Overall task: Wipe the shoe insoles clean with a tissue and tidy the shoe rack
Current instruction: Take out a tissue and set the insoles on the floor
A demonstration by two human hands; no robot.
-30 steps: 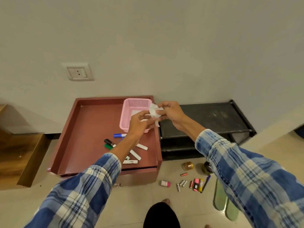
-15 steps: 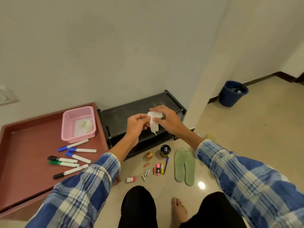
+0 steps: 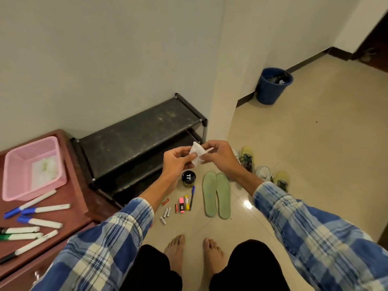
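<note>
Swung from the pink basket (image 3: pixel 13 175) left of the shoe rack (image 3: pixel 136 131), left hand (image 3: pixel 178 160) and right hand (image 3: pixel 219 159) now pinch the tissue (image 3: pixel 196 154) between them before the rack — green insoles (image 3: pixel 216 194) lie on the floor there, so wiping seems next.

Plaid on left sleeve (image 3: pixel 100 244) and right sleeve (image 3: pixel 315 234): blocks of blue, navy and cream, crossed by thin dark lines, paler and a little faded towards the cuffs. Cuffs ending partway along the forearms, bare skin beyond. Nothing worn on left hand (image 3: pixel 176 162) or right hand (image 3: pixel 218 158). Black trousers (image 3: pixel 153 269). Bare feet (image 3: pixel 175 248), toes showing.
</note>
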